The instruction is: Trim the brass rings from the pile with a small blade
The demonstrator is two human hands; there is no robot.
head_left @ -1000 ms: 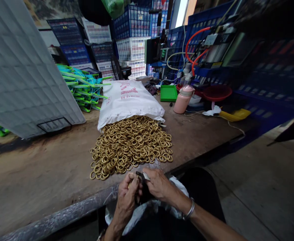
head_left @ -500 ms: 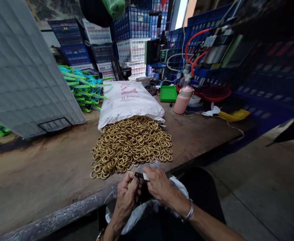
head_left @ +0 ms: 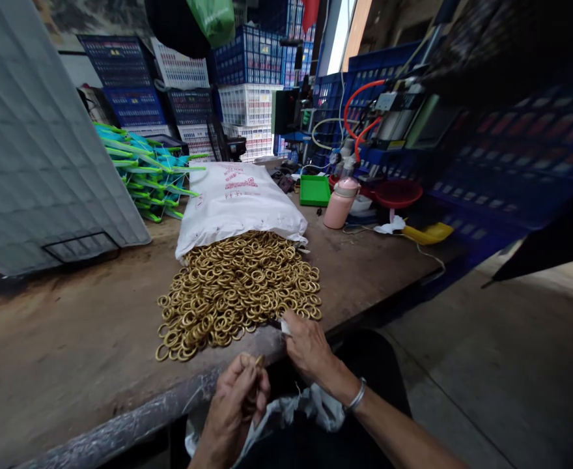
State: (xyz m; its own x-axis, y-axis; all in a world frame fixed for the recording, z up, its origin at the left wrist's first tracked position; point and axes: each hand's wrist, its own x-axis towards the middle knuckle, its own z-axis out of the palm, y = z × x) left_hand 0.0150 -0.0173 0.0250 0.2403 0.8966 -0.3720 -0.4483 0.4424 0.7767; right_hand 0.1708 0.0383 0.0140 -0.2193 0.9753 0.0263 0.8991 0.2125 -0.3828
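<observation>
My left hand point(head_left: 232, 400) is closed just in front of the table edge, pinching a brass-coloured ring point(head_left: 260, 360) between thumb and fingers. More rings may sit in the curled palm, but the fingers hide them. My right hand point(head_left: 308, 345) grips a small tool with a white-wrapped handle point(head_left: 285, 326). Its dark, flat tip points left, close to the near edge of a heap of brass-coloured rings point(head_left: 242, 286). These rings spill from the mouth of a white sack point(head_left: 240, 205) with red print, lying on the table.
A grey-white panel point(head_left: 56, 150) stands at the left, beside green and blue plastic pieces point(head_left: 144, 166). A green tray point(head_left: 314, 190), pink bottle point(head_left: 340, 205) and red dish point(head_left: 398, 193) sit at the back right. A pale bag point(head_left: 316, 407) lies over my lap below the table's wrapped edge.
My hands have moved apart. The left drew down and away with the ring, while the right, with the tool, is nearer the heap's edge. The whole view has shifted slightly.
</observation>
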